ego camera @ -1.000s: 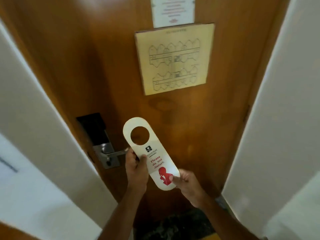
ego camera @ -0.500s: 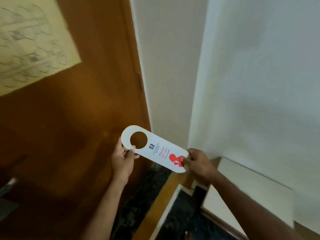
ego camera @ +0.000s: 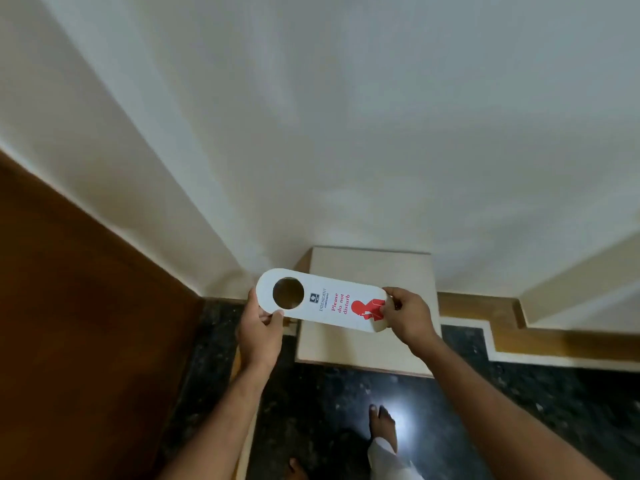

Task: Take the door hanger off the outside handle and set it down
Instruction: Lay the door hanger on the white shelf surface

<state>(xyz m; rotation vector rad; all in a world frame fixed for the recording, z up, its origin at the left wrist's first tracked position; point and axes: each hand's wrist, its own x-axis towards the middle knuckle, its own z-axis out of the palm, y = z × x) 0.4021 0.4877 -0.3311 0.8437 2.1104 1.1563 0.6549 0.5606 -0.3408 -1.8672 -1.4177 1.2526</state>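
Observation:
The white door hanger with red "Please do not disturb" print and a round hole lies nearly flat in the air between both hands. My left hand pinches its holed end from below. My right hand pinches the end with the red figure. The hanger hovers over the near left part of a low cream block standing in the wall corner. The door handle is out of view.
The wooden door fills the left side. White walls meet behind the cream block. Dark speckled floor with a wood and white border runs to the right. My bare feet stand below the hands.
The view has swung right and down, away from the door and its handle, to the wall corner. Both hands have carried the hanger along and tipped it nearly flat above the cream block.

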